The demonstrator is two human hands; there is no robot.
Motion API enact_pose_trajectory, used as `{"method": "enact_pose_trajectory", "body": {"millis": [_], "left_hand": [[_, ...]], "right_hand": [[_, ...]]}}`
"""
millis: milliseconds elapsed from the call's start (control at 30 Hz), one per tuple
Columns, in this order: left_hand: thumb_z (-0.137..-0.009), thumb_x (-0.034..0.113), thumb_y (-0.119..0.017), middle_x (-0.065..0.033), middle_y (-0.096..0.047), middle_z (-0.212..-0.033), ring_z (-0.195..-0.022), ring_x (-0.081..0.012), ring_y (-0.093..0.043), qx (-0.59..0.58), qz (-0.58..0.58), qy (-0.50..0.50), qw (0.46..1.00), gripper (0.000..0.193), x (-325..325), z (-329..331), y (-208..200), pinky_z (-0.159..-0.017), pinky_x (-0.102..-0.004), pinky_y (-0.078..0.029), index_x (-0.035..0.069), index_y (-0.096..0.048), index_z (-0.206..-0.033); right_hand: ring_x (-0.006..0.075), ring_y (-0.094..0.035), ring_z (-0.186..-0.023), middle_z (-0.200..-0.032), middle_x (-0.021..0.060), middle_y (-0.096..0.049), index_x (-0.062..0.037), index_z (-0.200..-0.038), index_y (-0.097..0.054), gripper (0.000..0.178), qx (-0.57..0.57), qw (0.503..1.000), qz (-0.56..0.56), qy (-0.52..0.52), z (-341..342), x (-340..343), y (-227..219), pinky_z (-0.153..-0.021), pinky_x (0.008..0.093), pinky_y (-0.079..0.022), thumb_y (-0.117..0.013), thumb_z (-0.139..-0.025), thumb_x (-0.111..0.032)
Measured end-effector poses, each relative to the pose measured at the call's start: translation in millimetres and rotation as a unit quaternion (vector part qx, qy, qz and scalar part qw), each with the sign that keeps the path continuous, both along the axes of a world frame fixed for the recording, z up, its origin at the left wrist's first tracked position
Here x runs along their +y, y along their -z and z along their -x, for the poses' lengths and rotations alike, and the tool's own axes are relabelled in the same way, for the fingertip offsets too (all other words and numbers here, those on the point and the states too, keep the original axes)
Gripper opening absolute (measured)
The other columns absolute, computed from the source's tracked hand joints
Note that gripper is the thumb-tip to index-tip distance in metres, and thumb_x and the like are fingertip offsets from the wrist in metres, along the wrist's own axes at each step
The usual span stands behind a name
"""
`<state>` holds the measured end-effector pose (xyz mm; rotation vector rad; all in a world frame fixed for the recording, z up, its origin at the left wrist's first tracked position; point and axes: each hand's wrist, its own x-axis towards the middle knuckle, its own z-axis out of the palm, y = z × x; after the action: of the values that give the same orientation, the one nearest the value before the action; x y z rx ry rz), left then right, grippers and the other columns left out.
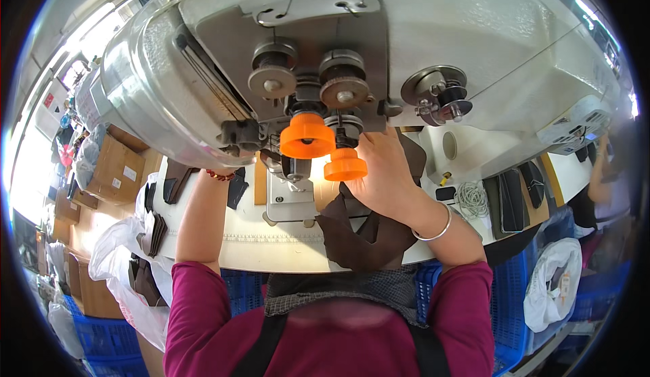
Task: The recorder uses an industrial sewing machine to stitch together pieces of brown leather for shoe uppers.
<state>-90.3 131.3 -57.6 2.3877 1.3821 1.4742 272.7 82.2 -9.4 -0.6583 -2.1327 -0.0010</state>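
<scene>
A large white sewing machine hangs over the work, with two orange knobs below its metal tension discs. My right hand, a silver bangle at its wrist, is closed on a dark brown fabric piece just right of the needle area; the knobs partly hide its fingers. The fabric drapes toward the table's front edge. My left forearm reaches up under the machine head's left side. A red bead bracelet circles that wrist, and the machine hides nearly all of the left hand, fingers included.
The white table carries a ruler strip along its front. Dark folded pieces and a coiled pale cord lie at the right. Cardboard boxes and a white plastic bag are at the left. Blue crates stand below.
</scene>
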Motion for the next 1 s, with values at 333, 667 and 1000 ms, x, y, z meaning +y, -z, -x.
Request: {"method": "enact_pose_trajectory", "body": {"millis": [333, 667, 1000], "left_hand": [[-0.097, 0.008, -0.068, -0.0092, -0.068, -0.108, -0.102, -0.0251, -0.063, 0.050, 0.000, 0.100, 0.994, 0.011, -9.2, 4.6, 26.8, -0.091, -0.0361, -0.051, 0.005, -0.069, -0.107], [-0.082, 0.008, -0.080, -0.0107, -0.073, -0.095, -0.083, -0.0315, -0.067, -0.068, 0.035, -0.028, 0.997, 0.019, -77.0, -82.9, -32.9, -0.081, -0.0428, -0.054, 0.002, -0.074, -0.099], [-0.073, 0.019, -0.089, -0.0040, -0.065, -0.100, -0.097, -0.0263, -0.061, 0.155, -0.025, -0.025, 0.987, 0.034, -145.0, -105.4, -71.7, -0.086, -0.0418, -0.050, 0.006, -0.076, -0.101]], "right_hand": [[0.0324, -0.058, -0.115, -0.124, 0.0141, -0.062, -0.0077, -0.124, -0.066, 0.045, -0.112, 0.981, 0.069, -0.142, -18.4, -8.4, -26.3, -0.101, 0.0477, -0.045, -0.076, -0.080, -0.011], [0.0258, -0.067, -0.096, -0.113, 0.0129, -0.071, -0.0003, -0.110, -0.075, 0.035, -0.167, 0.972, -0.158, -0.055, 10.0, -55.0, -23.0, -0.085, 0.0414, -0.058, -0.071, -0.077, -0.010], [0.0257, -0.066, -0.103, -0.113, 0.0135, -0.069, 0.0031, -0.113, -0.073, 0.040, -0.172, 0.976, -0.135, -0.004, 19.3, -92.5, -3.1, -0.094, 0.0424, -0.056, -0.066, -0.078, -0.015]]}}
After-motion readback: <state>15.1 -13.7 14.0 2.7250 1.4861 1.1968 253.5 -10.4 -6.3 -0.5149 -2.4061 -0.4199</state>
